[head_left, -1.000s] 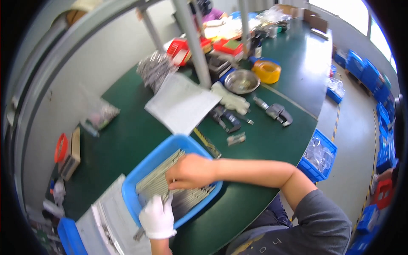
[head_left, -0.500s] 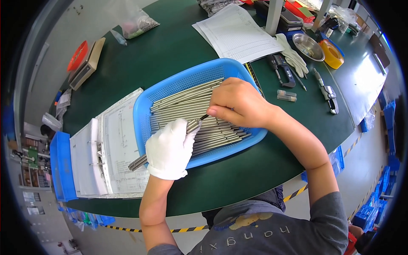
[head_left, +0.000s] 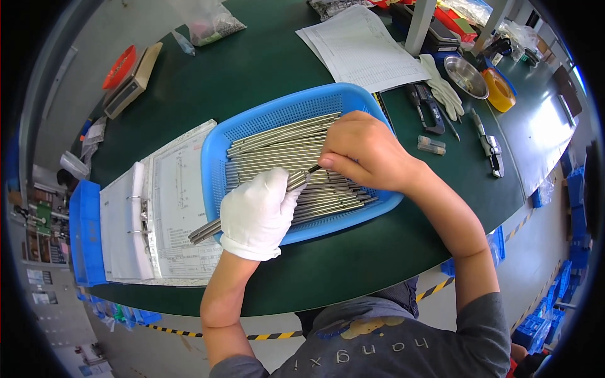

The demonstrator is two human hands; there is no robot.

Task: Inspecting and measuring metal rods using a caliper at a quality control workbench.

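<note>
My left hand [head_left: 258, 208], in a white glove, is closed round a small bundle of metal rods [head_left: 205, 232] above the near left side of a blue basket [head_left: 215, 170]. The rods' far ends point up to the right, toward my bare right hand [head_left: 365, 151]. That hand pinches a thin dark tool [head_left: 314, 169] between thumb and forefinger, its tip at the ends of the held rods. The tool's kind cannot be made out. Many more metal rods [head_left: 277, 151] lie side by side in the basket below both hands.
An open ring binder [head_left: 148, 220] with drawings lies left of the basket, beside a blue bin [head_left: 87, 233]. Behind are paper sheets [head_left: 365, 50]. To the right lie a micrometer [head_left: 428, 108], a caliper [head_left: 488, 143], a glove [head_left: 444, 91] and a metal bowl [head_left: 466, 75].
Both hands keep their holds, and the tool's tip stays at the rod ends. The whole view has shifted slightly; the hands have hardly moved relative to the basket.
</note>
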